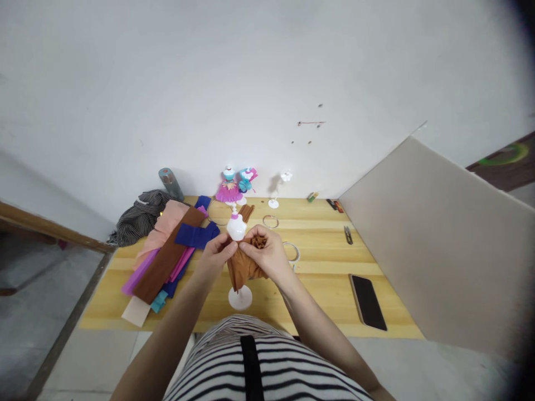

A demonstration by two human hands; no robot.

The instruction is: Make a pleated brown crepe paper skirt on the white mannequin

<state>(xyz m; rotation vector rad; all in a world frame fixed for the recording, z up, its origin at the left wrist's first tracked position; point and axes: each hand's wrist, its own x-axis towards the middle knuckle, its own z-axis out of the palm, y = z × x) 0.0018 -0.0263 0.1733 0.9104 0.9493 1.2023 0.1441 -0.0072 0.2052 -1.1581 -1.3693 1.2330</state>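
Note:
A small white dress form (236,227) stands upright in front of me, with a purple band at its neck and a round white base (240,298). Crinkled brown crepe paper (241,268) hangs below its bust like a skirt. My left hand (218,250) pinches the paper's upper edge at the form's left side. On the other side, my right hand (266,250) is closed on the paper, with a bunched part of it showing above the fingers. The form's stem is mostly hidden behind the paper.
Coloured paper strips (161,256) and a striped cloth (140,218) lie at left, near a flask (170,182). Behind stand two dressed forms (228,189) and a bare one (273,203). Wire rings (271,221), thread snips (348,235) and a phone (368,302) lie rightward, beside a panel (418,250).

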